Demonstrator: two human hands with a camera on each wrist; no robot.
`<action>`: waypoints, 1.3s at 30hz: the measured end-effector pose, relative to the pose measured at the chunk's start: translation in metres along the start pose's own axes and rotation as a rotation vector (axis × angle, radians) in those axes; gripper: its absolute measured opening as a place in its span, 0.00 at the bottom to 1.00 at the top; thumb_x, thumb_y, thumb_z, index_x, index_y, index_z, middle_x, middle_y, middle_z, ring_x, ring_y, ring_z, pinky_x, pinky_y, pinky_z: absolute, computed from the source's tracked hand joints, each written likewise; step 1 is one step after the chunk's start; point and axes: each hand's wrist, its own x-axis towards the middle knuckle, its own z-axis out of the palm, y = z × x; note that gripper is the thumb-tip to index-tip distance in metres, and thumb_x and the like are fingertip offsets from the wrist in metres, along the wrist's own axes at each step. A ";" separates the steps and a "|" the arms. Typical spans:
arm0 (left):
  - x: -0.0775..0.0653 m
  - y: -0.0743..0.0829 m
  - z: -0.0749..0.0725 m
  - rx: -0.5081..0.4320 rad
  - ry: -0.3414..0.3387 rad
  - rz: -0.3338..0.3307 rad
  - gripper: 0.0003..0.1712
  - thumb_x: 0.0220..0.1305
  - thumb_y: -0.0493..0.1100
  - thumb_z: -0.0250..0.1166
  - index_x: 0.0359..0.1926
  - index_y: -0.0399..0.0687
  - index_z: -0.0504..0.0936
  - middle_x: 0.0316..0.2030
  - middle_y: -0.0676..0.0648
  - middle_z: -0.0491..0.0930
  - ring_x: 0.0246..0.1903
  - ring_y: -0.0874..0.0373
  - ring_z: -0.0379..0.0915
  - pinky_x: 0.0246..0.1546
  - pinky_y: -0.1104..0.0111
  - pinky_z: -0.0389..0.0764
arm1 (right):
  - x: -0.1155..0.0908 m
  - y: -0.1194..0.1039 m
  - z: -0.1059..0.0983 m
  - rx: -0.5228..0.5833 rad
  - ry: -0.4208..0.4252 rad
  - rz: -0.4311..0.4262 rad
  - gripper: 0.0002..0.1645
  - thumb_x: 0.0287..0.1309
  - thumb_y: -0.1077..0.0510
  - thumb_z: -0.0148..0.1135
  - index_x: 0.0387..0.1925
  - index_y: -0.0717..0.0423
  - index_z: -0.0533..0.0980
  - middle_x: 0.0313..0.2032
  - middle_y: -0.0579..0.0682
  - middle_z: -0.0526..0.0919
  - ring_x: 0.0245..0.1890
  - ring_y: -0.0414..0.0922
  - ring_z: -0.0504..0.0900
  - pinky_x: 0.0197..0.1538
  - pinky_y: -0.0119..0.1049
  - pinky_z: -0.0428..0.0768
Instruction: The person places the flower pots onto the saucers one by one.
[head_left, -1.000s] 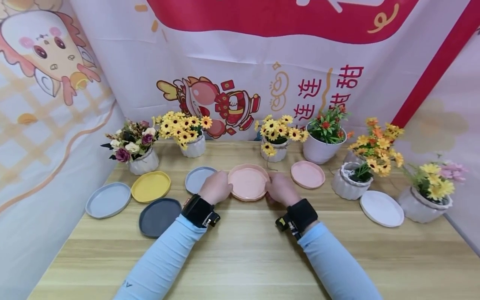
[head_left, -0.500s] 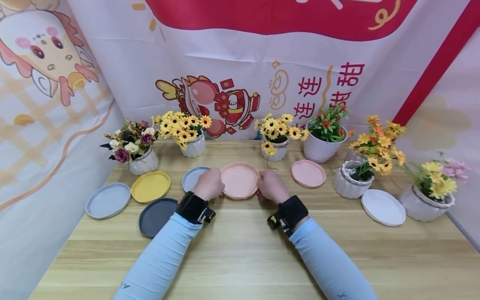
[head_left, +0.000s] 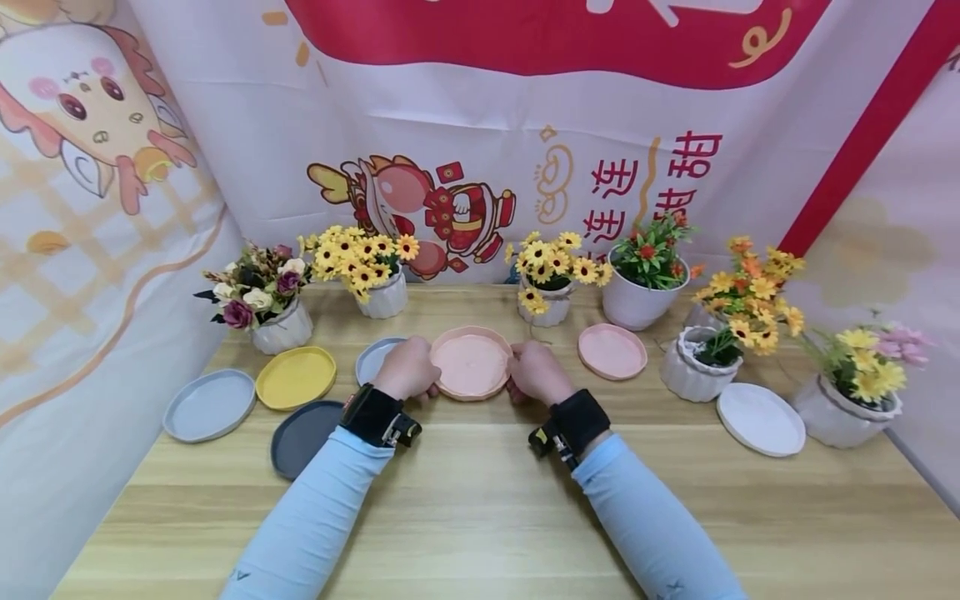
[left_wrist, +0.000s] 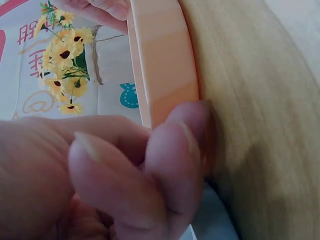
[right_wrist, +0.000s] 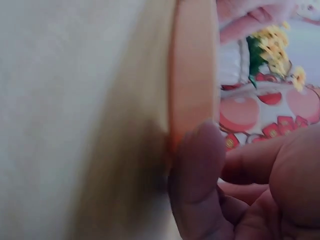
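Both hands hold a round, shallow pink saucer [head_left: 471,363] with a raised rim, close above or on the wooden table. At its left side, my left hand [head_left: 407,368] grips the rim; in the left wrist view its curled fingers [left_wrist: 172,160] meet the saucer's wall [left_wrist: 167,60]. My right hand [head_left: 538,372] grips the opposite side, a finger [right_wrist: 197,165] lying along the wall in the right wrist view. Partly behind the left hand lies a small blue saucer [head_left: 371,360]. A smaller pink saucer [head_left: 612,351] lies to the right of the right hand.
On the left lie a yellow saucer [head_left: 296,377], a light blue saucer [head_left: 210,405] and a dark grey saucer [head_left: 303,437], partly behind the left forearm. A white saucer [head_left: 761,419] is at right. Several potted flowers line the back, including a yellow-flowered pot [head_left: 546,304].
Both hands have moved left with the pink saucer between them, bringing it nearer the small blue saucer. The other saucers and pots have stayed in place; the head view shifted slightly.
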 end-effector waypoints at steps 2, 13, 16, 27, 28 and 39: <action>0.000 -0.001 -0.001 -0.008 0.001 -0.006 0.19 0.67 0.33 0.58 0.57 0.33 0.74 0.22 0.44 0.83 0.17 0.55 0.80 0.18 0.68 0.82 | -0.002 -0.001 -0.009 0.023 0.005 -0.001 0.27 0.72 0.61 0.44 0.68 0.65 0.66 0.21 0.53 0.82 0.16 0.43 0.80 0.21 0.30 0.77; 0.000 0.001 -0.002 -0.037 -0.007 -0.050 0.23 0.69 0.34 0.58 0.64 0.34 0.70 0.23 0.43 0.83 0.18 0.54 0.80 0.19 0.67 0.82 | -0.034 0.029 -0.113 0.288 0.451 -0.033 0.25 0.66 0.61 0.47 0.59 0.69 0.74 0.24 0.55 0.83 0.18 0.39 0.80 0.27 0.34 0.85; 0.000 0.002 -0.001 -0.049 -0.018 -0.047 0.26 0.69 0.34 0.58 0.66 0.34 0.67 0.23 0.43 0.83 0.18 0.53 0.80 0.20 0.67 0.83 | -0.040 0.043 -0.129 0.390 0.576 0.024 0.28 0.65 0.62 0.44 0.65 0.69 0.69 0.23 0.54 0.82 0.16 0.38 0.81 0.26 0.34 0.86; 0.002 -0.003 -0.001 -0.064 -0.008 -0.023 0.16 0.68 0.33 0.57 0.56 0.33 0.73 0.22 0.42 0.83 0.16 0.53 0.80 0.19 0.66 0.83 | -0.009 0.060 -0.157 0.722 0.535 0.301 0.28 0.74 0.51 0.39 0.68 0.63 0.61 0.20 0.48 0.81 0.15 0.40 0.81 0.32 0.38 0.87; 0.003 -0.004 -0.001 -0.068 -0.007 -0.023 0.16 0.68 0.33 0.57 0.55 0.33 0.73 0.22 0.42 0.83 0.16 0.53 0.80 0.19 0.66 0.83 | -0.005 0.061 -0.160 0.733 0.540 0.325 0.29 0.74 0.51 0.39 0.69 0.61 0.60 0.20 0.47 0.81 0.14 0.39 0.80 0.31 0.37 0.87; 0.005 -0.005 0.002 -0.052 0.009 -0.014 0.03 0.68 0.32 0.57 0.38 0.35 0.76 0.21 0.43 0.83 0.15 0.53 0.81 0.17 0.67 0.82 | 0.025 0.069 -0.186 0.803 0.634 0.430 0.29 0.72 0.52 0.43 0.69 0.58 0.57 0.13 0.45 0.76 0.13 0.38 0.77 0.24 0.33 0.83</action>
